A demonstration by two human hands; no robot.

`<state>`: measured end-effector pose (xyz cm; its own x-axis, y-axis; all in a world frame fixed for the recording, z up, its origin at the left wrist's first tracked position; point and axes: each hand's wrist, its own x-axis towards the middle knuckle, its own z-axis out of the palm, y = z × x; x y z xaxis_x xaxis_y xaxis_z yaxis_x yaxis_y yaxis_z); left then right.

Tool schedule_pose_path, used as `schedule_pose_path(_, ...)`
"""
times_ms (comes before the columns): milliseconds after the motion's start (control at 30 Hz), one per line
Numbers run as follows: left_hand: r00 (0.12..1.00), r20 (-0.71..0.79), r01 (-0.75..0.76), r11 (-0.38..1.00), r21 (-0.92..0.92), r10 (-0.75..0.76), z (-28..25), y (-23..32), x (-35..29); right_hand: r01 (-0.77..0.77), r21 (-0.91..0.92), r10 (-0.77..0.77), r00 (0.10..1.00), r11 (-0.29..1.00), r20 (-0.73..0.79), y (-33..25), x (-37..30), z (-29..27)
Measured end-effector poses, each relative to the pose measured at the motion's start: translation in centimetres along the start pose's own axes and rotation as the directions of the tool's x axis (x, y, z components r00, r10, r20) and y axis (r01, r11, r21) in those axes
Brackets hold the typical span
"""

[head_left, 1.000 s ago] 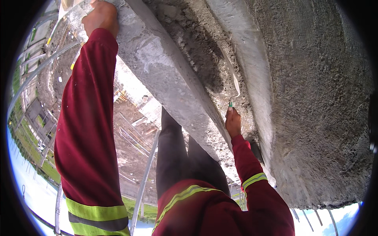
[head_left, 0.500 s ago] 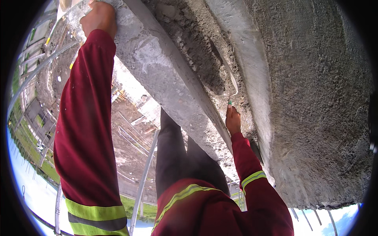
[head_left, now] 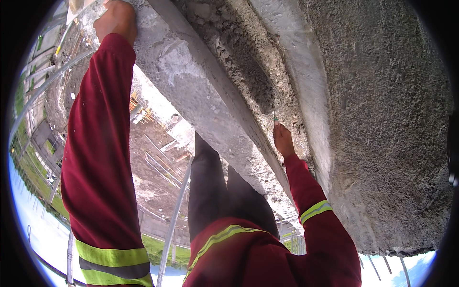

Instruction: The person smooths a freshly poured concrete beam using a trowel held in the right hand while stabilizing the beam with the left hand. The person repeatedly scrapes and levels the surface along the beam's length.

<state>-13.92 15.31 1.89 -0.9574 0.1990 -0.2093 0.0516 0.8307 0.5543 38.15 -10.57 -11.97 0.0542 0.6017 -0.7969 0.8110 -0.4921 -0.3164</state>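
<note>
My right hand [head_left: 284, 139] is closed round the handle of a trowel [head_left: 278, 99], a bit of green showing at the grip. The thin blade, seen nearly edge-on, lies against the grey mortar [head_left: 244, 67] in a long channel. Along the channel's left side runs a concrete ledge [head_left: 191, 81]. Up at the far left, my left hand [head_left: 117, 23] is closed at the ledge's outer edge. Its fingers curl out of sight near the top of the picture, so what they hold is hidden.
A large rough concrete surface [head_left: 382, 124] rises on the right, with a smoother band beside the channel. Left of the ledge, a drop shows ground far below with scattered timber [head_left: 165, 167]. Metal poles [head_left: 176, 210] stand at the left and below.
My right hand has moved slightly, and the trowel has turned from showing its blade's face to nearly edge-on. My left hand has shifted a little to the left.
</note>
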Motion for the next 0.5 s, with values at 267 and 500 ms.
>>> schedule_pose_path(267, 0.999, -0.030, 0.033, 0.999, 0.001, -0.033, -0.1, 0.5, -0.4, 0.195, 0.012, -0.195, 0.977, 0.981, 0.090, -6.1, 0.3, 0.6)
schedule_pose_path(500, 0.997, 0.001, 0.074, 0.995, 0.071, -0.075, -0.3, 0.9, -0.6, 0.103, 0.174, -0.117, 0.990, 0.979, 0.073, -13.5, 4.3, -1.9)
